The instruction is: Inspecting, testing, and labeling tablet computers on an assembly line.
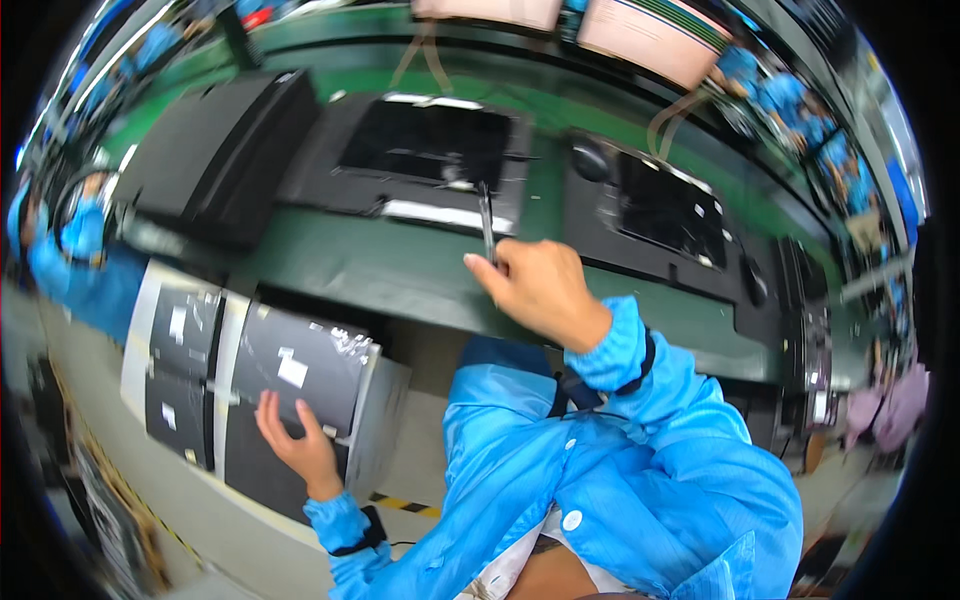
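Note:
My right hand [545, 290] is closed around a slim, silvery tool [487, 222] that looks like tweezers; blur hides its exact kind. Its tip points away from me, over the near edge of a black flat screen panel [425, 140]. That panel lies in a dark foam tray [315, 180] with a white strip along its near side. At lower left, my left hand [303, 452] hovers over or rests on dark, film-wrapped panels [300, 360] with white labels. Its fingers are spread and hold nothing; whether they touch the surface I cannot tell.
A green-topped bench [400, 270] runs across in front of me. To the right, a second foam tray [600, 220] holds another dark panel [665, 205]. A big black foam block [215, 150] stands at left. Near it sits a co-worker in blue [75, 250].

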Available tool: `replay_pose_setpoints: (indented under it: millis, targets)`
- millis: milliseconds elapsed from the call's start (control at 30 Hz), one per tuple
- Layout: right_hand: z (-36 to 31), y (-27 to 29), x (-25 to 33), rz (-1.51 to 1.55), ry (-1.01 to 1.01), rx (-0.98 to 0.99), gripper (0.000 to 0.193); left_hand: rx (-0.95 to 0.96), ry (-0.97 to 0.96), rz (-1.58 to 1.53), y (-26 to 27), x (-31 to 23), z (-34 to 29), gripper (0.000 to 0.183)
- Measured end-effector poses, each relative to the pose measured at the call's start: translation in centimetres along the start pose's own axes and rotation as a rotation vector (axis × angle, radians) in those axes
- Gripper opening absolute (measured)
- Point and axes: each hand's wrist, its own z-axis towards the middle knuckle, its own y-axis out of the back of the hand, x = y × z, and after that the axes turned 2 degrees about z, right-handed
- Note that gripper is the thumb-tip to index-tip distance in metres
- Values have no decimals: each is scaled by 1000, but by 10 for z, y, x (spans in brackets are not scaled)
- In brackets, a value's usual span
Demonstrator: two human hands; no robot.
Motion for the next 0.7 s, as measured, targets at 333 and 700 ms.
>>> replay_pose_setpoints:
  millis: [333,700]
  targets:
    - [-76,216,-222,-843,-73,-174,14,726,-906,-352,-100,-318,-4,56]
    - [-136,238,-341,-437,-142,22,25,817,-1047,-64,-242,-436,-55,89]
